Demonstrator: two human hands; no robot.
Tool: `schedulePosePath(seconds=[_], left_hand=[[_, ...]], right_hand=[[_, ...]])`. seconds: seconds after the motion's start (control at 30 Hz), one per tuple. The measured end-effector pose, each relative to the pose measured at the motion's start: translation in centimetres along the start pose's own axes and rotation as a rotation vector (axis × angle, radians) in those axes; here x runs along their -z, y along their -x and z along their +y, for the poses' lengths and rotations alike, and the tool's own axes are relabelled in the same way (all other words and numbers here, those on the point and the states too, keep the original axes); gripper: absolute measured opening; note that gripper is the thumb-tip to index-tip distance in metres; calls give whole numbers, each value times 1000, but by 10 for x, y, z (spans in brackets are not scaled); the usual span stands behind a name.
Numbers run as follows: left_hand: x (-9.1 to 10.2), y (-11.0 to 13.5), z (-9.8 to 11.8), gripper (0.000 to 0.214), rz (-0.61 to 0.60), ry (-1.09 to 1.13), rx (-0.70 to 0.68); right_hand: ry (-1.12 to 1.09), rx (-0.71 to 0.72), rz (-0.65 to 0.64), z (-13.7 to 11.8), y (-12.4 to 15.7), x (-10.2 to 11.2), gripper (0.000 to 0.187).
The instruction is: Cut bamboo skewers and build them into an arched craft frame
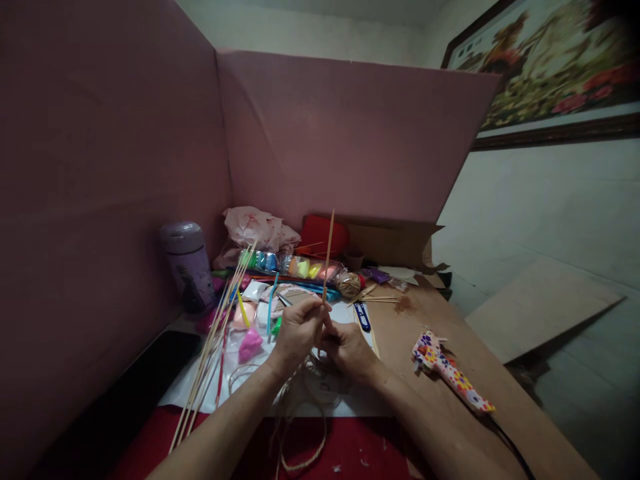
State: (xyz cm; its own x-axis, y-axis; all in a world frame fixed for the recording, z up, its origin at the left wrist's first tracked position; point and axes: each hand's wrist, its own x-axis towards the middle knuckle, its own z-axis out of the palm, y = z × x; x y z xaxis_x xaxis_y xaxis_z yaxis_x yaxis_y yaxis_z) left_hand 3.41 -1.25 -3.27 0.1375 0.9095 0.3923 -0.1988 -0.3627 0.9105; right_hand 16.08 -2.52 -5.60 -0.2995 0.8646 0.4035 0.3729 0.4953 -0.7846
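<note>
Upright in front of me stands a thin bamboo skewer (329, 257), gripped by the closed fingers of my left hand (300, 330). My right hand (354, 350) is closed just below and beside it, its fingertips pinched close to the skewer's lower part. Twine (299, 467) hangs in loose loops beneath both hands, over the table edge, and seems to run up into the right fingers. Where exactly it meets the skewer is hidden. A white sheet (360, 403) lies under the hands, with a pink clay packet (250, 345) to the left.
More long skewers (213, 333) lean at left, near a purple tumbler (189, 267). A blue utility knife (362, 317) and a ball of twine (347, 285) lie beyond my right hand. At right rests a flower-patterned glue gun (453, 373) with its cord. Pink panels (350, 133) wall the back and left.
</note>
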Motion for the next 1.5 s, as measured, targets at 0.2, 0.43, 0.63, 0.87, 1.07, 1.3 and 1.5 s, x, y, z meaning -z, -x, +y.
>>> schedulePosePath(seconds=[0.2, 0.43, 0.63, 0.87, 1.07, 1.3, 1.5], left_hand=[[-3, -1, 4, 18, -20, 62, 23], [1, -1, 4, 12, -16, -101, -58], [3, 0, 6, 11, 29, -181, -130], [-4, -1, 9, 13, 45, -13, -96], [-1, -4, 1, 15, 19, -14, -118], [0, -5, -5, 19, 7, -83, -136], [-1, -6, 2, 20, 43, -12, -89]], right_hand=[[-3, 12, 4, 1, 0, 0, 12], [-12, 2, 12, 1, -1, 0, 11], [-24, -4, 30, 4, -2, -1, 15], [-44, -5, 28, 8, -3, -3, 12], [-30, -14, -65, 11, -8, 9, 10], [287, -61, 0, 9, -15, 38, 16], [649, -8, -108, 6, -4, 21, 19]])
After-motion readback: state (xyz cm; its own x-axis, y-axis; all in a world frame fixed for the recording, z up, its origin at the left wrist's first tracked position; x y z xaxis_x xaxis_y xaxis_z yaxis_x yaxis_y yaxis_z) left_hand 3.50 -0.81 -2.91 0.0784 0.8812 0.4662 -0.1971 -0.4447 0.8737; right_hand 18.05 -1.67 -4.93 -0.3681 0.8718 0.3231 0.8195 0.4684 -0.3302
